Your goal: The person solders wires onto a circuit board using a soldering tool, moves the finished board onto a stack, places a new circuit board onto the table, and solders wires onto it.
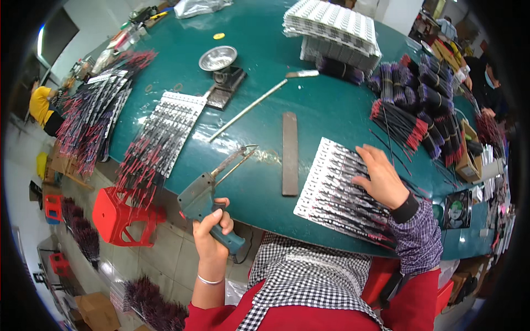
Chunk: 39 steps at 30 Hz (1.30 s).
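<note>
My left hand (211, 231) is wrapped round the handle of a green-grey soldering gun (197, 194), held up over the table's near edge with its long thin tip pointing up and right. My right hand (381, 179) lies with fingers stretched out over the upper right part of a white circuit board panel (310, 201). Rows of dark and red wires (353, 212) run across that panel and hang toward the table edge. Left of the panel, a flat brown bar (290, 154) lies on the table. What is under my right palm is hidden.
On the green table (259, 55) are a wired panel (185, 107), a thin rod (248, 110) and a metal dish (218, 57) on a dark stand. Stacked white panels (331, 25) and wire bundles (397, 83) stand far right. A red stool (118, 218) is left; other people work farther off.
</note>
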### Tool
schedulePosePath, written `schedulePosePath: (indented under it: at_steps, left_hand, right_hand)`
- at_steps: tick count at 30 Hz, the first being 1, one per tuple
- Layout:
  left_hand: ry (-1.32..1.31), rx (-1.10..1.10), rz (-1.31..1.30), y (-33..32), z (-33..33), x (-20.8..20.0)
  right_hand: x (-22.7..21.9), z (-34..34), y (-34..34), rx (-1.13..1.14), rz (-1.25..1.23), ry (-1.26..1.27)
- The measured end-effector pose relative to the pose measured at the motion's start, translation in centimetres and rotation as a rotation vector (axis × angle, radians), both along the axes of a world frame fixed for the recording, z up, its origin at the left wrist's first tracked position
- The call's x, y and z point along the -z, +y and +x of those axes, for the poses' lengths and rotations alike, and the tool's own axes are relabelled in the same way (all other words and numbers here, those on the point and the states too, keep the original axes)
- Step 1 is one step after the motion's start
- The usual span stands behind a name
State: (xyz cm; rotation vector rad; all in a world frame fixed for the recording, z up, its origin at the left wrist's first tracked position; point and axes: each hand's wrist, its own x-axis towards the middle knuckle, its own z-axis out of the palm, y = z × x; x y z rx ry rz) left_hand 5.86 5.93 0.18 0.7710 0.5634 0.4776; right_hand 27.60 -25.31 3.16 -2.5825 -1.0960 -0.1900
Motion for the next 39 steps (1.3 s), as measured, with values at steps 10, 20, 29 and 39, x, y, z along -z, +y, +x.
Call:
schedulePosePath:
  at_steps: [10,20,29,39]
  left_hand:
    - [-0.195,0.149,-0.594,-1.1,5.9,-0.2]
    - [-0.265,0.06,-0.693,0.6,4.5,-0.8]
    - [-0.57,-0.42,-0.342,7.4,-6.8,-1.4]
    - [-0.333,-0.836,0.451,6.7,-12.6,-3.9]
  right_hand:
    - [0.5,4.5,1.7,-0.129,-0.26,0.346]
    - [-2.4,9.5,-1.0,-0.164,-0.274,0.505]
    - [-15.8,8.0,6.3,-0.223,0.399,0.804]
    - [-1.7,8.0,35.8,-0.266,1.028,1.178]
